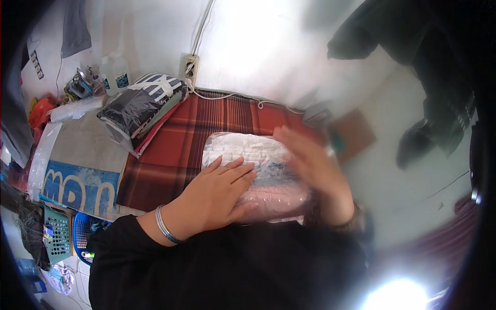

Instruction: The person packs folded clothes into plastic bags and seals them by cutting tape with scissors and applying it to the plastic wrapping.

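A clear plastic package [274,194] with folded white, bluish and pink cloth inside lies on the red plaid cloth [168,168], near my body. My left hand [219,191] rests flat on the left part of the package, fingers spread, with silver bangles at the wrist. Over the package's right side is my right hand [307,160], blurred by motion, its fingers stretched out and holding nothing. Whether it touches the plastic cannot be made out.
Bagged dark and striped clothes [142,111] lie at the back left. Beyond them stand white bottles [120,75]. A wall socket [190,67] has cables. Baskets [57,232] sit below the left edge. Dark clothes [434,67] hang at right.
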Tool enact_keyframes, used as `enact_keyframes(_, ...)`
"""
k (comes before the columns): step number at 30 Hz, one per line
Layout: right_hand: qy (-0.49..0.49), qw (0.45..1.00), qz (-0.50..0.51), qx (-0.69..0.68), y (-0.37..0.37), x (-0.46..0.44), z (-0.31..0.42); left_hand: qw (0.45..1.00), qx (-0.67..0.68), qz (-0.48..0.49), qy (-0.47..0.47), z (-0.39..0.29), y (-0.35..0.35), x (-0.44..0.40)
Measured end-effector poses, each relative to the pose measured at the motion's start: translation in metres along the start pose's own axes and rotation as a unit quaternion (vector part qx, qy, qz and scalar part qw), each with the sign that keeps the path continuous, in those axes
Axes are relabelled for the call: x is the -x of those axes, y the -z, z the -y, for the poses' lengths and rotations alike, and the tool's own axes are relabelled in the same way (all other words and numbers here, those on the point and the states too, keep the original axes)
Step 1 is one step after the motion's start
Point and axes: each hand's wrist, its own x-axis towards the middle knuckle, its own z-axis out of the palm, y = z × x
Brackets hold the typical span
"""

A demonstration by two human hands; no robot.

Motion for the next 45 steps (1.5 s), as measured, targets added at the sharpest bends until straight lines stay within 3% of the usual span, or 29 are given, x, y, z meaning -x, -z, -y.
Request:
enact_keyframes(2,0.021,0.972,0.190,0.136,-0.009,0.018,0.005,1.000,-0.007,-0.008,0.002,0.000,-0.002,0.000)
enact_keyframes(3,0.016,0.972,0.189,0.136,-0.012,0.021,0.011,1.000,-0.004,-0.006,-0.002,-0.001,-0.001,-0.001)
enact_keyframes(5,0.031,0.970,0.116,0.213,-0.019,0.025,0.026,0.999,-0.030,-0.018,0.013,-0.005,-0.001,-0.004)
enact_keyframes(10,0.022,0.991,0.070,0.111,-0.006,0.031,0.007,0.994,-0.085,-0.066,0.022,-0.023,-0.004,-0.013)
enact_keyframes(12,0.080,0.992,-0.065,0.070,0.010,0.044,-0.012,0.993,-0.094,-0.078,0.002,-0.033,-0.007,-0.019)
enact_keyframes(13,0.080,0.992,-0.069,0.068,0.021,0.055,-0.022,0.993,-0.097,-0.074,0.000,-0.036,-0.010,-0.021)
enact_keyframes(15,-0.052,0.990,-0.056,-0.115,0.047,0.087,-0.044,0.989,-0.140,-0.036,0.034,-0.041,-0.017,-0.023)
enact_keyframes(17,-0.076,0.983,-0.089,-0.145,0.065,0.123,-0.091,0.989,-0.134,-0.040,0.042,-0.047,-0.022,-0.027)
enact_keyframes(19,-0.243,0.919,-0.204,-0.235,0.080,0.162,-0.149,0.978,-0.192,-0.032,0.073,-0.050,-0.023,-0.031)
enact_keyframes(21,-0.333,0.898,-0.281,-0.066,0.101,0.198,-0.207,0.970,-0.228,-0.040,0.080,-0.055,-0.026,-0.031)
enact_keyframes(23,-0.449,0.819,-0.354,-0.042,0.113,0.234,-0.262,0.967,-0.241,-0.031,0.081,-0.060,-0.031,-0.028)
enact_keyframes(25,-0.494,0.805,-0.307,0.120,0.114,0.306,-0.391,0.961,-0.261,-0.032,0.089,-0.063,-0.034,-0.024)
enact_keyframes(26,-0.498,0.804,-0.306,0.113,0.110,0.336,-0.442,0.955,-0.280,-0.040,0.089,-0.064,-0.035,-0.022)
enact_keyframes(29,-0.540,0.796,-0.192,0.197,0.086,0.377,-0.534,0.947,-0.300,-0.047,0.110,-0.058,-0.029,-0.011)
enact_keyframes(31,-0.564,0.794,-0.122,0.193,0.086,0.369,-0.551,0.945,-0.293,-0.060,0.136,-0.056,-0.028,-0.014)
enact_keyframes(35,-0.578,0.793,-0.161,0.108,0.083,0.338,-0.549,0.936,-0.257,-0.063,0.232,-0.067,-0.032,-0.032)
enact_keyframes(38,-0.600,0.781,-0.087,0.147,0.077,0.329,-0.593,0.937,-0.203,-0.050,0.281,-0.068,-0.035,-0.035)
enact_keyframes(40,-0.539,0.791,-0.021,0.288,0.079,0.325,-0.608,0.937,-0.188,-0.054,0.288,-0.070,-0.032,-0.035)
enact_keyframes(42,-0.483,0.819,-0.169,0.259,0.088,0.333,-0.629,0.939,-0.150,-0.082,0.298,-0.070,-0.029,-0.031)
enact_keyframes(43,-0.528,0.792,-0.145,0.271,0.106,0.328,-0.628,0.937,-0.165,-0.077,0.298,-0.066,-0.028,-0.027)
enact_keyframes(44,-0.518,0.793,-0.197,0.253,0.116,0.329,-0.614,0.933,-0.180,-0.073,0.301,-0.063,-0.024,-0.022)
enact_keyframes(45,-0.537,0.786,-0.272,0.140,0.136,0.294,-0.512,0.929,-0.171,-0.086,0.316,-0.067,-0.024,-0.026)
